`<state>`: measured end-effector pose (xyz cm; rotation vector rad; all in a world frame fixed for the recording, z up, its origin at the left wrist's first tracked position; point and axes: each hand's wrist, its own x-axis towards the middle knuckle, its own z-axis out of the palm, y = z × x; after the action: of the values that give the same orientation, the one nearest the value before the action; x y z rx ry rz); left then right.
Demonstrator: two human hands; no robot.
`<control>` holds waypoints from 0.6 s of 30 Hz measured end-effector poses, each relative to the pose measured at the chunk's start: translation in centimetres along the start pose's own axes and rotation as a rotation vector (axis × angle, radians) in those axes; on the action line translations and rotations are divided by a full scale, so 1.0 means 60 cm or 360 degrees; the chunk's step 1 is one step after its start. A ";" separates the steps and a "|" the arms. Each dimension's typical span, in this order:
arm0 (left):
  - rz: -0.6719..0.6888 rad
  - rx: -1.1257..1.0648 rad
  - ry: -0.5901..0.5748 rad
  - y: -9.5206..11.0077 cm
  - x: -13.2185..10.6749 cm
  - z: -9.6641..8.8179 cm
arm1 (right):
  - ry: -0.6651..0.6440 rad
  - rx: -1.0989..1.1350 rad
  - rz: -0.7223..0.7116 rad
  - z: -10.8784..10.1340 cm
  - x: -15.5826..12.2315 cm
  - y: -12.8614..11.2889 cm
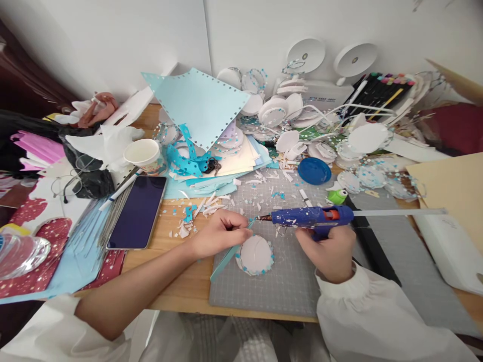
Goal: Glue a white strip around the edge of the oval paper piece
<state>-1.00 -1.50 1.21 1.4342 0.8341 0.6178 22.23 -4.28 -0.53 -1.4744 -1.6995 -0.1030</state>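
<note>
My right hand [332,251] is wrapped round the handle of a blue hot glue gun [302,217], a long glue stick [400,213] poking out of its back. The gun's nozzle points left at the fingertips of my left hand [222,234]. Pinched in that hand is a narrow light blue paper strip [228,261], slanting down toward me. Whether the nozzle touches the strip I cannot tell. Just below, a white paper disc [256,255] edged with small blue and white pieces lies on the grey cutting mat [287,286].
Paper scraps litter the mat's far part, near a blue lid [314,171] and a green frog-like figure [337,196]. A phone [138,212] and paper cup [143,155] stand left. Behind are light blue paper [198,108], several white discs and a pen bundle [385,90].
</note>
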 end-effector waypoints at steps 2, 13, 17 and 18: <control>0.0004 -0.0005 -0.0004 -0.001 0.000 0.000 | 0.0003 -0.0002 -0.0009 0.001 0.000 0.001; 0.0023 -0.0036 -0.0007 -0.004 -0.001 0.000 | -0.0011 -0.0026 -0.0031 0.000 0.001 0.000; 0.0028 -0.0040 -0.0008 -0.004 -0.002 0.000 | 0.0004 -0.0022 -0.0052 0.001 0.001 0.001; 0.0026 -0.0041 -0.0011 -0.003 -0.002 0.000 | 0.0006 -0.0021 -0.0055 0.001 0.001 0.001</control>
<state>-1.08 -1.60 1.02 1.4202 0.8069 0.6334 22.25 -4.19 -0.55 -1.4541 -1.7246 -0.1358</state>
